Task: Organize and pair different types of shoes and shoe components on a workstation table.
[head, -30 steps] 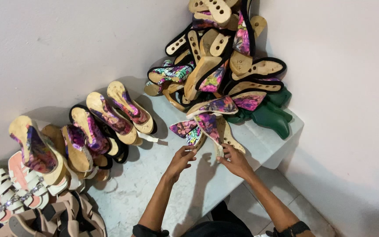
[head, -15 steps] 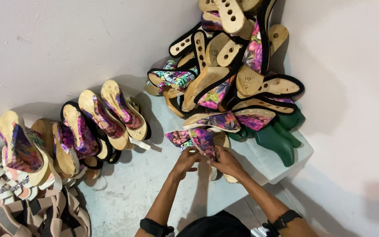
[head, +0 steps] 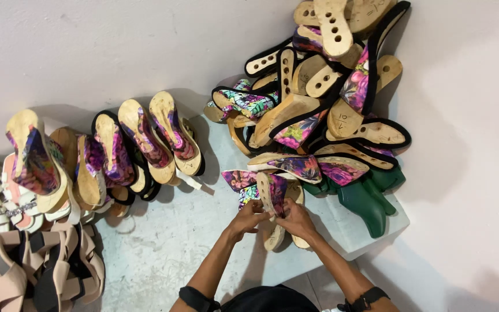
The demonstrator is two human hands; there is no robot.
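Floral-strapped sandal with a tan cork-like sole (head: pixel 274 215) lies on the pale grey counter (head: pixel 163 254), its toe end pointing toward the person, just below the big heap of unfinished wedge sandals with black-edged wooden soles and purple floral uppers (head: pixel 324 98) stacked in the corner of the white walls. To the left stands a leaning row of finished floral wedges with light soles (head: pixel 140 144), beyond them a cluster of beige and pink strappy sandals (head: pixel 12 254). Dark green plastic shoe forms (head: pixel 368 199) sit at the heap's right foot, near the counter's edge.

Both hands meet over the middle of the sandal. The left hand (head: pixel 248 219) has its grip pinched on the loose floral strap at the sole's left side; the right hand (head: pixel 295 221) closes its grip on the strap and sole edge from the right, fingers curled, thumbs nearly touching. The sandal runs between and under the two hands, its heel end showing below them and its floral upper spreading out above.

Judging from this, the work goes best with the sole kept flat against the counter, the strap drawn evenly from both sides, and the pull kept gentle so the neighbouring pile is not nudged.
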